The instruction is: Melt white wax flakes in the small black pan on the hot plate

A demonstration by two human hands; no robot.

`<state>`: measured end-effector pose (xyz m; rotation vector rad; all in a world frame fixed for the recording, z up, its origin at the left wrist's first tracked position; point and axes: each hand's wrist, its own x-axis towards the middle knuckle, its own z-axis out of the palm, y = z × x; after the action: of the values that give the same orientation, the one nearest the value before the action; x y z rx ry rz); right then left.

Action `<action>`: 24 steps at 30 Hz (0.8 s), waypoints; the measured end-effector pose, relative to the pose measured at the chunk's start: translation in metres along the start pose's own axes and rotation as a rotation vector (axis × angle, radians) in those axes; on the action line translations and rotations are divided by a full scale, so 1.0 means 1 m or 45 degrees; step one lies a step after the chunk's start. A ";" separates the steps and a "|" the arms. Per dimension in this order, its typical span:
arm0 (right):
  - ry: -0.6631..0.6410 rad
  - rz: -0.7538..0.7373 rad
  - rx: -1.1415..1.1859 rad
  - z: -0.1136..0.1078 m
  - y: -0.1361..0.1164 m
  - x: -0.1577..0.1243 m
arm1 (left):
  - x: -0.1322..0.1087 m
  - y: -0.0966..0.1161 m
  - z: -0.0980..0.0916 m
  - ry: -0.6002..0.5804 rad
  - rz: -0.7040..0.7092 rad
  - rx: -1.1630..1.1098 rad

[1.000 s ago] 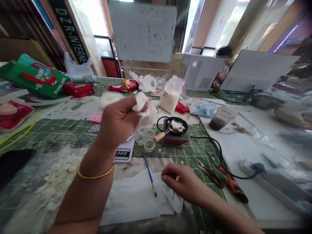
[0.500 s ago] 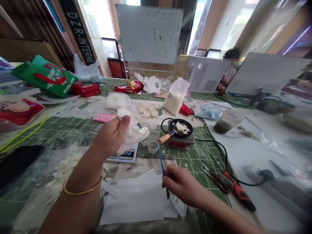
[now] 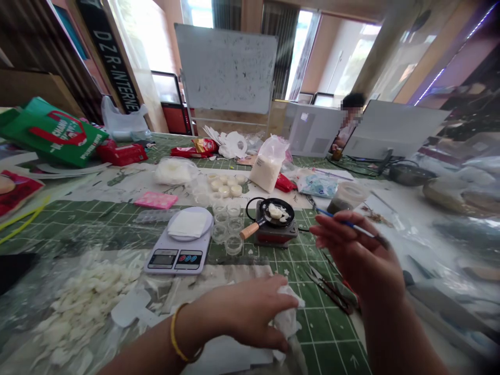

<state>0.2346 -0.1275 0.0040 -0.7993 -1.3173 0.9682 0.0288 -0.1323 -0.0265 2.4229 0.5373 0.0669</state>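
My left hand (image 3: 255, 307), with a gold bangle on its wrist, reaches over crumpled white tissue (image 3: 288, 319) at the right of some white paper sheets (image 3: 230, 357). Its fingers are spread, and whether they touch the tissue is unclear. A thin blue stick with a dark end (image 3: 353, 225) lies slanted in my right hand (image 3: 355, 255), whose fingers are closed around it. Beyond and to the left of that hand, a small black pan (image 3: 289, 204) with white chunks (image 3: 276, 211) rests on a small hot plate (image 3: 275, 238), its wooden handle pointing left.
A kitchen scale (image 3: 175, 260) bears folded white paper. Clear small cups (image 3: 234, 245) stand beside it. White flakes (image 3: 86, 291) lie on plastic at left. Scissors (image 3: 332, 291) lie at right, before a cup of dark contents (image 3: 344, 200). Someone (image 3: 344, 133) sits behind a monitor.
My left hand has gone from above the scale down and right; the tissue it held now lies below its fingers. My right hand has risen rightward with the blue stick. The view has shifted.
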 end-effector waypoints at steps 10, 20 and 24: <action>0.320 -0.177 -1.015 0.001 0.021 0.058 | 0.003 0.001 -0.023 0.016 0.069 0.169; 0.135 -0.097 -1.356 0.018 0.048 0.076 | -0.023 -0.029 -0.096 0.520 -0.813 0.288; 0.082 -0.072 -1.336 0.020 0.051 0.078 | 0.009 -0.044 -0.088 0.357 -0.799 0.340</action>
<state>0.2085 -0.0365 -0.0081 -1.5395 -1.7695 0.1263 0.0047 -0.0460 0.0157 2.3909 1.4907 0.0698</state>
